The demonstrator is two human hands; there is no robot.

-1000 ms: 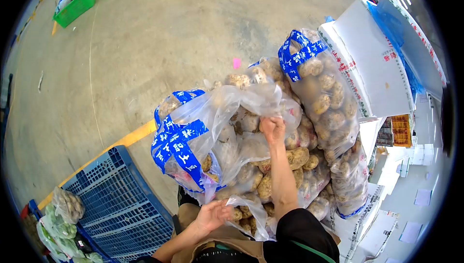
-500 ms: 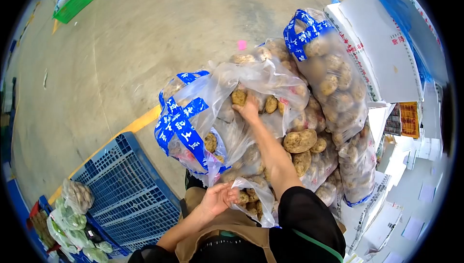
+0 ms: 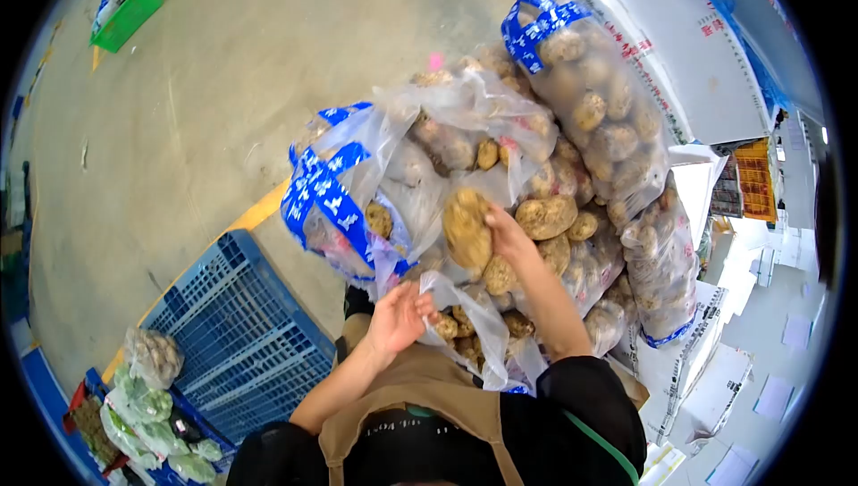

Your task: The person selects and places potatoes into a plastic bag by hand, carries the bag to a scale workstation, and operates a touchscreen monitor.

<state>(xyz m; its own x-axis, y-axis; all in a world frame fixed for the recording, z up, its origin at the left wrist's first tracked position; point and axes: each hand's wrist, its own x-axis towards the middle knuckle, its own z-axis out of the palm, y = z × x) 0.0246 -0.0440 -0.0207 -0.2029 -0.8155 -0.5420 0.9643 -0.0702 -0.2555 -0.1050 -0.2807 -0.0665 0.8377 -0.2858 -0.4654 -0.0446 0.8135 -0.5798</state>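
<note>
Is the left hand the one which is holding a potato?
No, the right hand holds the potato, while the left hand is beside the rim of an open bag.

Above the open bag [image 3: 483,93], your right hand [image 3: 506,229] has room to pass; the filled potato bag [image 3: 599,111] blocks its far-right corner, blue straps [image 3: 329,193] the left edge, your left hand [image 3: 398,318] the near-left corner.

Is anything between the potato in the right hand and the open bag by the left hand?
Between the potato and the open bag, only the bag's own clear plastic edge seems to intervene; the left hand sits to one side.
</note>
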